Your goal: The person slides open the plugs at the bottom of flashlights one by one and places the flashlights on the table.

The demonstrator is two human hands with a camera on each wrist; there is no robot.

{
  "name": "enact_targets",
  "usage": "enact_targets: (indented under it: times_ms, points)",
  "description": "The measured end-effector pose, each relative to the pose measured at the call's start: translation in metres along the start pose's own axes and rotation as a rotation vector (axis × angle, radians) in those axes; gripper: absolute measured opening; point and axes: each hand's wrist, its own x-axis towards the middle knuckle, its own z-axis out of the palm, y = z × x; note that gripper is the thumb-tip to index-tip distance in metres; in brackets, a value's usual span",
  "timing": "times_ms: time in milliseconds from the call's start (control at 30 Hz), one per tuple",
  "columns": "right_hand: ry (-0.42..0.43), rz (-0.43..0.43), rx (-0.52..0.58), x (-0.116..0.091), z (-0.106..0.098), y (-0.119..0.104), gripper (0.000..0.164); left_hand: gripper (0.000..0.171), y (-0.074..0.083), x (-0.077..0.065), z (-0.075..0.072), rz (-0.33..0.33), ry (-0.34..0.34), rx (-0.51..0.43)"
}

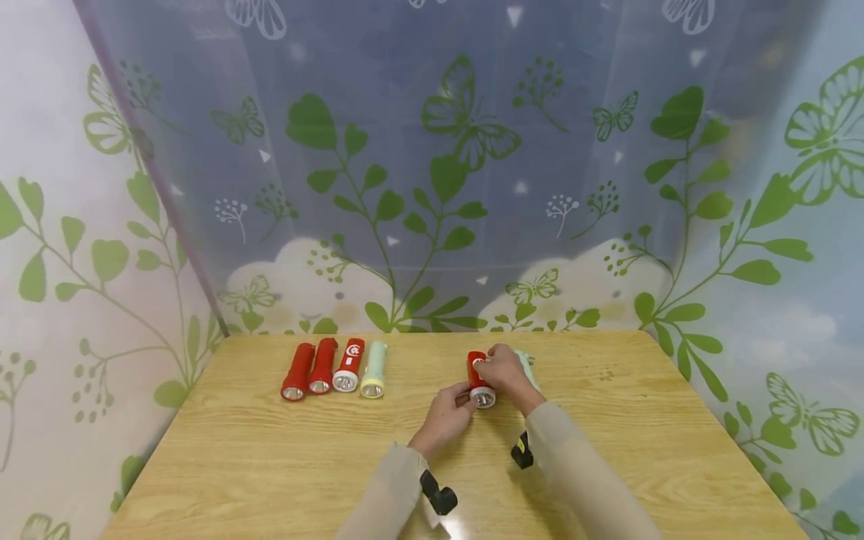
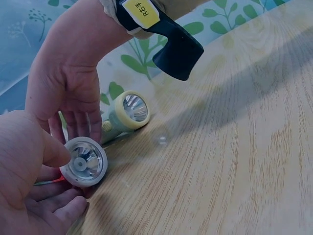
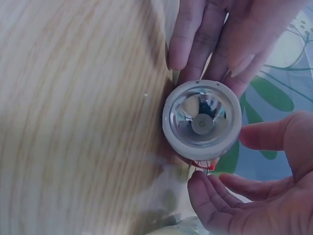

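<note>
A red flashlight [image 1: 477,391] with a white head lies on the table right of the middle, lens toward me. My right hand [image 1: 508,375] grips its red body, thumb on one side and fingers on the other. At the white head, my left hand [image 1: 445,415] holds the rim, its thumb [image 2: 55,152] on the edge and its fingers underneath. The lens [image 3: 202,120] faces the right wrist camera, and most of the body is hidden behind it. Just right of it lies a pale green flashlight [image 1: 526,366], partly covered by my right hand.
At the back left, several flashlights lie side by side: two all-red ones [image 1: 298,371], a red one with a white head [image 1: 349,364] and a pale green one with a yellow head [image 1: 374,369]. A patterned curtain [image 1: 405,187] rises behind the wooden table [image 1: 270,465].
</note>
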Motion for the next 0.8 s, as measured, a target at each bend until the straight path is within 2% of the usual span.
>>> enact_targets:
  times_ms: [200, 467, 567, 800]
  points:
    - [-0.017, 0.02, 0.019, 0.0, -0.003, -0.003, 0.057, 0.045, -0.001, -0.001, -0.002, -0.011, -0.007, 0.014]
    - [0.03, -0.05, -0.044, 0.001, -0.006, -0.004, 0.054, 0.048, -0.009, -0.002, -0.009, -0.029, 0.012, 0.054]
    - [0.021, -0.058, -0.039, 0.001, -0.007, -0.007, 0.054, 0.048, -0.01, -0.007, -0.016, -0.031, 0.013, 0.061]
    - [0.019, -0.059, -0.022, 0.003, -0.009, -0.016, 0.057, 0.046, -0.01, -0.02, -0.04, 0.011, 0.011, 0.085]
